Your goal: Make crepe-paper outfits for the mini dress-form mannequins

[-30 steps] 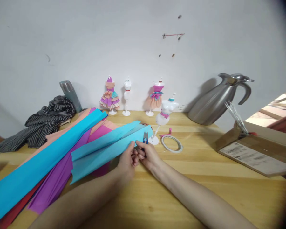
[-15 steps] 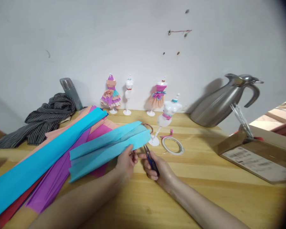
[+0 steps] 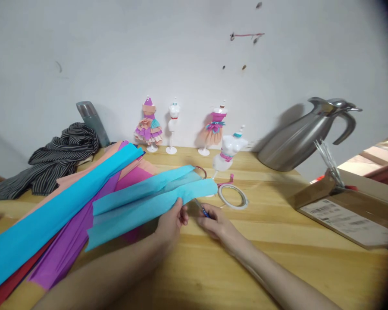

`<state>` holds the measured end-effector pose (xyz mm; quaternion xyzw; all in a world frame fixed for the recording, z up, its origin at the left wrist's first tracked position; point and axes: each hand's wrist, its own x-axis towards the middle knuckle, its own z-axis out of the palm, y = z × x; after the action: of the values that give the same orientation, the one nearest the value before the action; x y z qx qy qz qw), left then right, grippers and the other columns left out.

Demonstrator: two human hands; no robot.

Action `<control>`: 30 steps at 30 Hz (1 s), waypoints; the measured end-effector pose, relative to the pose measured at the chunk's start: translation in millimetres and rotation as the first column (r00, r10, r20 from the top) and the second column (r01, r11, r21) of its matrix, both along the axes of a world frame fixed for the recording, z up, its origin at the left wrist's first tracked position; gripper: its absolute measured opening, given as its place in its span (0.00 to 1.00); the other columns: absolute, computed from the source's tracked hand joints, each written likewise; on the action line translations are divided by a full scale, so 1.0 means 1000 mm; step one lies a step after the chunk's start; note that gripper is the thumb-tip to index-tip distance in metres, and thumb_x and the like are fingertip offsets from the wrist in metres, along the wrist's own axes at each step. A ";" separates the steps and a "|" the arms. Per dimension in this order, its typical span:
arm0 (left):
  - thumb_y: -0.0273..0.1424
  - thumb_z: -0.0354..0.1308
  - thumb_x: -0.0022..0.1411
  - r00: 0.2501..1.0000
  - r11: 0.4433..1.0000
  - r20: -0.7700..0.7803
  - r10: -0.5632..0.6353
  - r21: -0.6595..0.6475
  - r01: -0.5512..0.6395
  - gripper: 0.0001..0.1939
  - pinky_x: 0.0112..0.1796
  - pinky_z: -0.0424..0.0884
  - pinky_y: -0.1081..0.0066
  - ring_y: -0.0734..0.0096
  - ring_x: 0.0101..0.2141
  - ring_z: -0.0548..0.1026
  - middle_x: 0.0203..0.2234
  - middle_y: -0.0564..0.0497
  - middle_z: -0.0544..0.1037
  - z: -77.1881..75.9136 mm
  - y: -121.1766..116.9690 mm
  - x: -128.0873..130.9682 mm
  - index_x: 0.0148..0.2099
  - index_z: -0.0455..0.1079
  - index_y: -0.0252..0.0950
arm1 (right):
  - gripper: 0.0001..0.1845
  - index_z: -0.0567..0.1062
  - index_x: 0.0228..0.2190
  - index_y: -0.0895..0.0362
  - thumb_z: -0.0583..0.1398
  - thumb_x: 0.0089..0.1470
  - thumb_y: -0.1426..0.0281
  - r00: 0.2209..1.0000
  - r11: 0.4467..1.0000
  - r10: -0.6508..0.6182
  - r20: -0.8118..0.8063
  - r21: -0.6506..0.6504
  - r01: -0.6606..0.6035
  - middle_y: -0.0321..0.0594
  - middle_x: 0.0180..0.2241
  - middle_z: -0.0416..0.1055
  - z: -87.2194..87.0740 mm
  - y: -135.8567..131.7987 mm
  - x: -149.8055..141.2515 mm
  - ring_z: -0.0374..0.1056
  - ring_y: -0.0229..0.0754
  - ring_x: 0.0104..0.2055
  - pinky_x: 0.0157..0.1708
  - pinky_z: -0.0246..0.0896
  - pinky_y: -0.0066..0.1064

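One light-blue paper sheet (image 3: 142, 202), loosely folded lengthwise, stretches from well left of our left fingers to just past them on the right, its long axis slanting up from lower left to upper right and its narrower end pointing toward the front mannequin (image 3: 232, 145). The thread snips (image 3: 205, 212) point up and to the left out of our right fingers, their tips at the sheet's lower edge, just right of our left fingertips; we cannot tell whether they touch it. Compared with half a second ago, the sheet's right end has shifted further right and now covers much of the mannequin's base, while our right fingers hide more of the snips, which lean further left. Our left hand (image 3: 170, 221) has its thumb and index finger closed on the sheet's lower edge, the other fingers curled beneath. Our right hand (image 3: 218, 224) is wrapped around the snips' handles, its fingers bent and nearly closed; how far the blades are parted we cannot tell. Beyond our right fingers, up and to the right, the tape roll (image 3: 244, 202) lies flat on the wooden table (image 3: 265, 258).
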<state>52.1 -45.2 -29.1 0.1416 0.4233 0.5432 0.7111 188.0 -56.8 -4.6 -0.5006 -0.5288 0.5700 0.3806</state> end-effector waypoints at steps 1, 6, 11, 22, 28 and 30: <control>0.38 0.70 0.45 1.000 1.000 0.005 0.006 0.012 -0.006 0.18 0.20 0.58 0.77 0.81 0.17 0.66 0.19 0.54 0.72 0.000 -0.001 0.000 0.27 0.66 0.32 | 0.13 0.60 0.18 0.55 0.61 0.39 0.67 0.992 0.993 -0.018 0.125 0.122 0.002 0.28 0.16 0.53 0.002 0.001 0.001 0.48 0.31 0.18 0.19 0.42 0.26; 0.35 0.68 0.49 0.999 0.999 -0.019 0.028 -0.026 -0.029 0.16 0.19 0.59 0.76 0.80 0.16 0.66 0.18 0.53 0.72 0.001 -0.002 -0.002 0.26 0.65 0.32 | 0.04 0.68 0.23 0.56 0.59 0.46 0.70 0.781 0.926 0.141 0.608 0.198 -0.321 0.36 0.22 0.68 0.008 0.003 0.009 0.59 0.37 0.23 0.24 0.48 0.28; 0.34 0.66 0.52 0.994 0.996 -0.105 -0.031 -0.090 0.021 0.16 0.17 0.60 0.77 0.79 0.15 0.66 0.16 0.53 0.70 0.005 -0.004 -0.005 0.23 0.63 0.32 | 0.05 0.70 0.21 0.56 0.59 0.46 0.74 0.550 0.850 0.235 0.801 0.105 -0.516 0.39 0.21 0.70 0.020 -0.009 0.035 0.57 0.36 0.20 0.20 0.43 0.28; 0.34 0.59 0.54 0.490 0.690 -0.667 -0.561 -0.049 0.722 0.07 0.23 0.67 0.69 0.68 0.21 0.72 0.25 0.46 0.76 0.052 -0.057 -0.035 0.33 0.71 0.36 | 0.14 0.76 0.43 0.55 0.54 0.58 0.70 0.729 0.719 -0.147 0.669 0.578 -0.386 0.47 0.44 0.73 0.020 0.016 0.063 0.69 0.47 0.45 0.44 0.62 0.36; 0.29 0.55 0.58 -0.196 0.665 -0.940 0.279 0.042 0.746 0.19 0.49 0.64 0.51 0.52 0.48 0.68 0.45 0.38 0.75 0.039 -0.013 -0.075 0.52 0.69 0.31 | 0.21 0.74 0.49 0.55 0.54 0.54 0.77 0.594 0.727 -0.227 0.772 0.540 -0.424 0.47 0.45 0.74 -0.016 0.031 0.064 0.70 0.47 0.44 0.38 0.64 0.34; 0.28 0.54 0.60 -0.319 0.610 -0.892 0.321 -0.064 0.790 0.14 0.45 0.66 0.55 0.55 0.43 0.69 0.40 0.41 0.76 0.029 -0.012 -0.085 0.49 0.70 0.32 | 0.18 0.77 0.42 0.56 0.53 0.54 0.79 0.565 0.711 -0.231 0.792 0.534 -0.457 0.46 0.39 0.74 -0.015 0.026 0.065 0.71 0.45 0.39 0.34 0.63 0.32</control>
<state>-32.8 -56.8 -0.2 0.8482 0.5105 0.1107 0.0879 252.9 -31.3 -19.8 -0.4849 -0.8476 0.0560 0.2082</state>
